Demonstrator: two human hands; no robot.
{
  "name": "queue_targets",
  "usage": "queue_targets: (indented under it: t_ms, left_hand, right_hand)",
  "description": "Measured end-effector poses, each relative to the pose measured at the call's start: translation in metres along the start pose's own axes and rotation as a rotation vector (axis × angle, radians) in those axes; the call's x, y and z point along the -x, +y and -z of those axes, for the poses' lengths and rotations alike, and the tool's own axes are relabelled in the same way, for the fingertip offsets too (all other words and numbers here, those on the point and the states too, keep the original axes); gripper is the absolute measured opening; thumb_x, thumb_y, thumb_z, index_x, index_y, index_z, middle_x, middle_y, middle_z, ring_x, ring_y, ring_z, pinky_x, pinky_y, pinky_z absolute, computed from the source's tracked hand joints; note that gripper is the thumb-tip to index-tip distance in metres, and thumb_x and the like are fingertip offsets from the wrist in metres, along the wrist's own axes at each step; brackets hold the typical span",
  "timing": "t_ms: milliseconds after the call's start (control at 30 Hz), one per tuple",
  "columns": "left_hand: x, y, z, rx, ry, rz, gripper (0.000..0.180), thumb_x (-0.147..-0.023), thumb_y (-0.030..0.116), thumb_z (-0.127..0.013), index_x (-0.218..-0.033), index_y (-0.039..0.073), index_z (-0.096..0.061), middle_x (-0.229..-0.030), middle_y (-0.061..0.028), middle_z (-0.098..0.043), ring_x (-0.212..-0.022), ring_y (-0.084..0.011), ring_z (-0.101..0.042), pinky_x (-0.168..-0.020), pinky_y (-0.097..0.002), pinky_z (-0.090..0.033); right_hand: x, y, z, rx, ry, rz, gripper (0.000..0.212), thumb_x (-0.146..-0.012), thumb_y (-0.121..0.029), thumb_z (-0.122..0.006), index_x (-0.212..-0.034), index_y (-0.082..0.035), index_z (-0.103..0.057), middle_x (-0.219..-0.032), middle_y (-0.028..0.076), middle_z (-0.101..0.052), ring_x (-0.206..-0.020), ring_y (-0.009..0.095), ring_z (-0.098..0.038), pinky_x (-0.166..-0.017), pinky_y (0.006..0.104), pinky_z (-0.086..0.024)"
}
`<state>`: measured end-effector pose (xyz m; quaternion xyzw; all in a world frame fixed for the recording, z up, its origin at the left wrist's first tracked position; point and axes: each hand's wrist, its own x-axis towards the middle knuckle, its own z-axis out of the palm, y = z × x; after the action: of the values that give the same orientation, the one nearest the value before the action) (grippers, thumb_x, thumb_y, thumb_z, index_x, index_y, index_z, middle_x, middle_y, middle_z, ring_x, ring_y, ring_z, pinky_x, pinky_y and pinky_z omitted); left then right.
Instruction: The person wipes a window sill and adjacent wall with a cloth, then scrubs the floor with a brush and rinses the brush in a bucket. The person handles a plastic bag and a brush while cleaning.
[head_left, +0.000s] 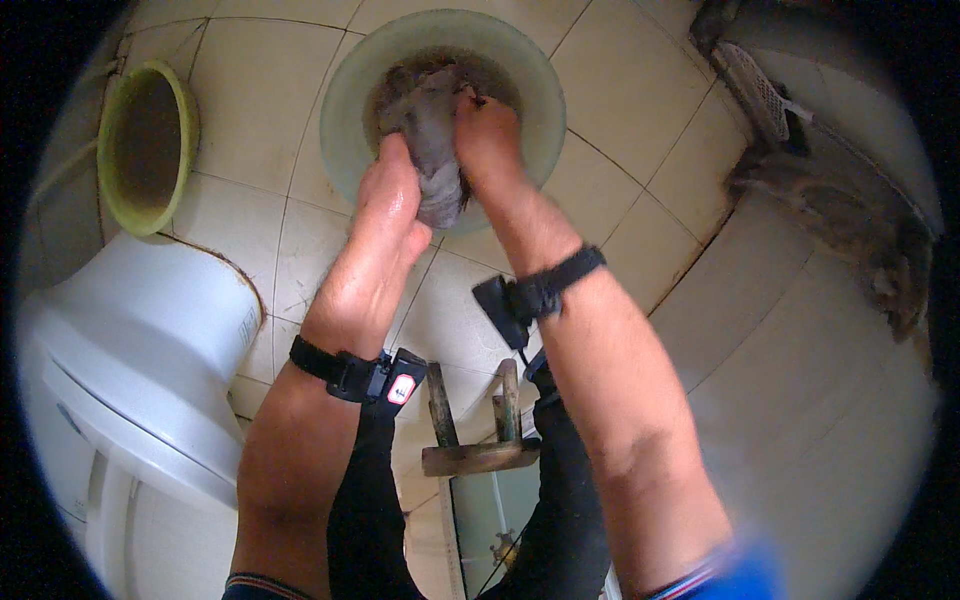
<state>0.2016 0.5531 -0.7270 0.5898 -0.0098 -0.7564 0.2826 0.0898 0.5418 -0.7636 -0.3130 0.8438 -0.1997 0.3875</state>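
A wet grey cloth [428, 125] hangs over the near rim of a pale green basin [345, 115], its far part lying in dark, murky water. My right hand [488, 138] is curled closed on the cloth's right side, inside the basin. Along the cloth's left edge, at the near rim, my left hand [392, 188] grips it, with some of the fingers hidden beneath. Both hands look wet. Black straps with small dark boxes circle both forearms.
At the far left, a yellow-green basin [185, 130] leans near a white toilet [200, 330]. A small wooden stool [480, 458] is between my legs. To the right, a low tiled ledge [760, 290] bears a bunched brown cloth [850, 210] and a white mesh basket [760, 90].
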Motion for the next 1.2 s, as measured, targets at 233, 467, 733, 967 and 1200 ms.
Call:
queue_targets:
  t_ms: [233, 467, 733, 967, 1200]
  left_hand:
    - [-0.031, 0.006, 0.03, -0.459, 0.072, -0.239, 0.066, -0.107, 0.038, -0.053, -0.156, -0.004, -0.037, -0.149, -0.018, -0.054, -0.133, -0.0282, -0.053, -0.107, -0.044, -0.045]
    - [-0.051, -0.012, 0.065, -0.593, -0.047, 0.123, 0.088, -0.105, 0.051, -0.056, -0.169, 0.009, -0.012, -0.17, -0.018, -0.027, -0.15, -0.0392, -0.036, -0.118, -0.0601, -0.036]
    - [-0.043, 0.0, 0.063, -0.312, -0.153, 0.302, 0.084, -0.105, 0.066, -0.046, -0.165, 0.009, -0.026, -0.168, -0.0153, -0.031, -0.15, -0.0459, -0.032, -0.12, -0.0643, -0.031]
    - [-0.034, 0.024, 0.053, -0.056, -0.377, 0.261, 0.063, -0.101, 0.066, -0.056, -0.125, 0.009, -0.068, -0.111, -0.0074, -0.072, -0.097, -0.0229, -0.071, -0.088, -0.0377, -0.059]
    - [-0.006, 0.013, 0.062, 0.204, -0.725, 0.192, 0.037, -0.108, 0.042, -0.052, -0.126, 0.011, -0.064, -0.113, -0.0056, -0.07, -0.1, -0.0213, -0.069, -0.088, -0.0375, -0.059]
  right_hand:
    - [-0.023, 0.047, 0.025, 0.21, 0.096, -0.038, 0.036, -0.099, -0.022, -0.062, -0.128, -0.002, -0.061, -0.114, 0.028, -0.072, -0.109, 0.048, -0.068, -0.095, 0.0551, -0.053]
    - [-0.002, 0.072, -0.016, 0.543, 0.117, 0.481, 0.047, -0.09, -0.019, -0.07, -0.133, -0.007, -0.057, -0.124, 0.028, -0.065, -0.119, 0.045, -0.062, -0.1, 0.0528, -0.053]
    - [0.034, 0.056, -0.003, 0.039, -0.134, 0.406, 0.03, -0.082, -0.015, -0.068, -0.11, -0.004, -0.066, -0.102, 0.024, -0.067, -0.103, 0.044, -0.063, -0.09, 0.0531, -0.052]
    - [0.105, -0.015, 0.063, -0.422, -0.426, 0.439, 0.025, -0.078, -0.013, -0.067, -0.098, -0.002, -0.059, -0.093, 0.022, -0.063, -0.091, 0.043, -0.061, -0.082, 0.0503, -0.051]
    - [0.106, -0.05, 0.082, -0.408, -0.452, 0.207, 0.035, -0.086, -0.03, -0.072, -0.096, 0.002, -0.063, -0.095, 0.028, -0.07, -0.09, 0.046, -0.07, -0.08, 0.0522, -0.056]
